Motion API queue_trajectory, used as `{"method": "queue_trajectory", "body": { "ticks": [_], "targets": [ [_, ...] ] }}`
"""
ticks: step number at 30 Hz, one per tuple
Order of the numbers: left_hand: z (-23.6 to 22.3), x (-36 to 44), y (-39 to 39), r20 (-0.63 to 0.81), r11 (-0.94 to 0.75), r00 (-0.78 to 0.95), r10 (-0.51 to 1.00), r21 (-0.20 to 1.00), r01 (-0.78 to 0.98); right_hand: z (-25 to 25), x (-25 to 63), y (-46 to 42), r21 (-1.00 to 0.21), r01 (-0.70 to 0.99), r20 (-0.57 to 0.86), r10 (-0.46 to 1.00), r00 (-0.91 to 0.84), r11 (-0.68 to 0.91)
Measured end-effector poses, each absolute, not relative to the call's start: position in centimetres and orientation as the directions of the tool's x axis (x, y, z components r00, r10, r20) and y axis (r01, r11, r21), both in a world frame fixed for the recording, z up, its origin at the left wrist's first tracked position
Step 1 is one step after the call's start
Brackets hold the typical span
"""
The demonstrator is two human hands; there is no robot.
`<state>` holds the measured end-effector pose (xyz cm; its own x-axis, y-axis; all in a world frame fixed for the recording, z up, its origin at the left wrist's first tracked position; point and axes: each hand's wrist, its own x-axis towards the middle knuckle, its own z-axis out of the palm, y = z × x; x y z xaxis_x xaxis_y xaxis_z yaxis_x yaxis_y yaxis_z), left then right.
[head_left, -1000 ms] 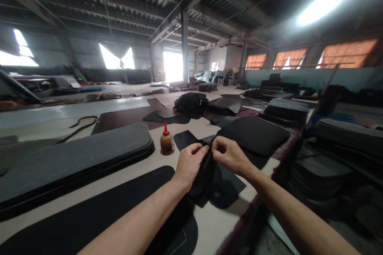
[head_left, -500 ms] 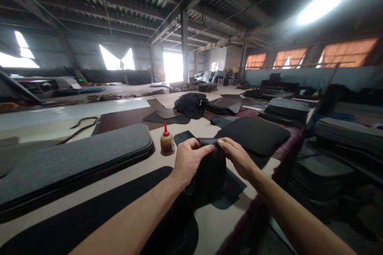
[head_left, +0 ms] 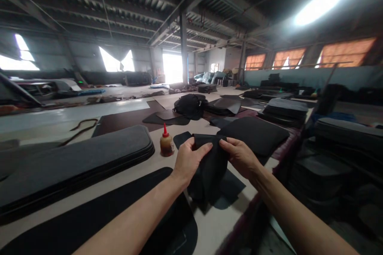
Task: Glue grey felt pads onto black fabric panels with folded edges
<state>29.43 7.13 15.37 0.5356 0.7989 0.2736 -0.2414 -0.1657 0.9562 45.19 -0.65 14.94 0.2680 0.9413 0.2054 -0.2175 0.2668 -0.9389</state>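
A limp black sheet of material, cloth or leather, hangs between my hands with its upper edge folded over. My left hand pinches its left side, the thumb lying across the front face. At the upper right corner my right hand grips it between thumb and fingers. The sheet's lower part droops over dark flat pieces on the pale table top. Left of my left hand stands a glue bottle with a red pointed nozzle and brownish contents.
A stack of long grey pads lies at left, with a black rounded panel in front. Black padded pieces rest beyond my right hand. A dark bundle sits farther back. More stacked pads are at right, past the table edge.
Both hands have turned the sheet's upper edge so more of its front face shows. My right thumb has moved down onto the front. The bottle and stacks stay in place.
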Motion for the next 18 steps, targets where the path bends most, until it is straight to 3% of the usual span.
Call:
{"method": "queue_trajectory", "body": {
  "ticks": [11,18],
  "targets": [
    [15.4,29.0,7.0,0.166,-0.012,0.663,0.730,0.973,-0.230,15.8,45.7,-0.3,-0.908,-0.241,0.196,0.855,0.481,0.344],
    [14.5,28.9,5.8,0.138,-0.062,0.796,0.589,0.990,-0.127,17.7,46.3,0.3,-0.867,-0.249,0.215,0.775,0.594,0.432]
  ]
}}
